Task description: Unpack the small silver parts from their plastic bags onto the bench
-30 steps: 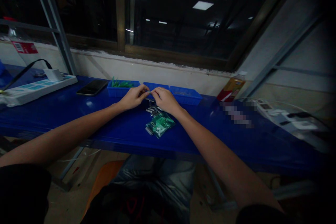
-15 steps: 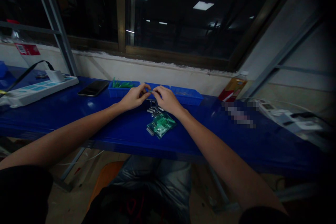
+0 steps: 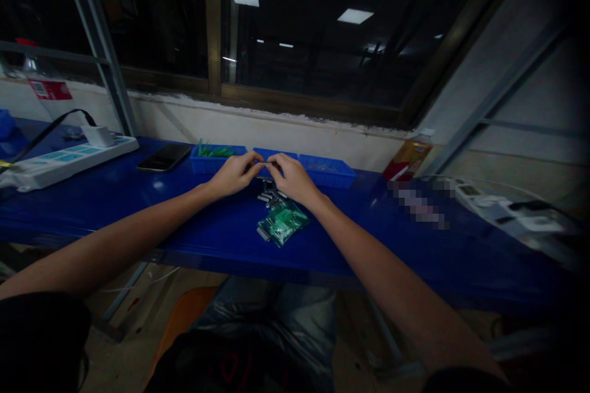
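Note:
My left hand (image 3: 235,173) and my right hand (image 3: 290,177) meet over the blue bench (image 3: 138,209), fingertips pinched together on a small part (image 3: 263,163) too dim to name. Just below them lies a loose heap of small metal connectors (image 3: 270,195). A clear bag of green circuit boards (image 3: 282,223) lies nearer to me. Behind the hands stand three blue trays: the left tray (image 3: 216,158) holds green pieces, the middle tray (image 3: 275,153) is partly hidden by my hands, and the right tray (image 3: 328,171) sits beside it.
A black phone (image 3: 163,158) lies left of the trays. A white power strip (image 3: 64,159) with a plugged charger sits at the far left. Another power strip (image 3: 507,212) and an orange-red bottle (image 3: 405,158) are at the right. Window and metal frame posts stand behind.
Both hands stay pinched together on the small part with only slight finger shifts. The view has drifted a little.

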The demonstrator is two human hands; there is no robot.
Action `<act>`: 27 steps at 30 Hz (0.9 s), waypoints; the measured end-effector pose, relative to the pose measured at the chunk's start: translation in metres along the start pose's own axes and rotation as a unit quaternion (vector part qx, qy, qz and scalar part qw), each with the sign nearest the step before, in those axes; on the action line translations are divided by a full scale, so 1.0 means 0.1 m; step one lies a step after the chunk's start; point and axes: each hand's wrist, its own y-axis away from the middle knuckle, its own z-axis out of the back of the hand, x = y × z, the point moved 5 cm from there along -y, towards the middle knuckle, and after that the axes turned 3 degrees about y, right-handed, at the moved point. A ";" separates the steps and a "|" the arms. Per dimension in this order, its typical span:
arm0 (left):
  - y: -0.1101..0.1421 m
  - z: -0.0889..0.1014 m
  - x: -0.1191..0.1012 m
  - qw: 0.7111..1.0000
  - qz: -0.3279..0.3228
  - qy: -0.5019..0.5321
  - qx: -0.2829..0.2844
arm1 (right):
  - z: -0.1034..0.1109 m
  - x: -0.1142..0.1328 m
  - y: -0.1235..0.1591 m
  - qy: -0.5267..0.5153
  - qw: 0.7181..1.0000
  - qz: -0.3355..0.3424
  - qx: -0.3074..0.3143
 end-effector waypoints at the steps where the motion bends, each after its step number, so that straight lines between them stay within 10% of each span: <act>1: 0.00 0.00 -0.01 1.000 -0.005 -0.003 0.000 | 0.00 0.00 0.00 0.001 1.000 0.000 0.002; 14: -0.01 0.01 0.00 1.000 0.018 -0.022 -0.004 | 0.03 0.01 0.01 -0.004 1.000 0.005 -0.013; 27: 0.07 -0.32 0.23 0.967 -0.016 -0.137 0.212 | 0.16 -0.84 0.09 0.125 0.974 -0.164 -0.096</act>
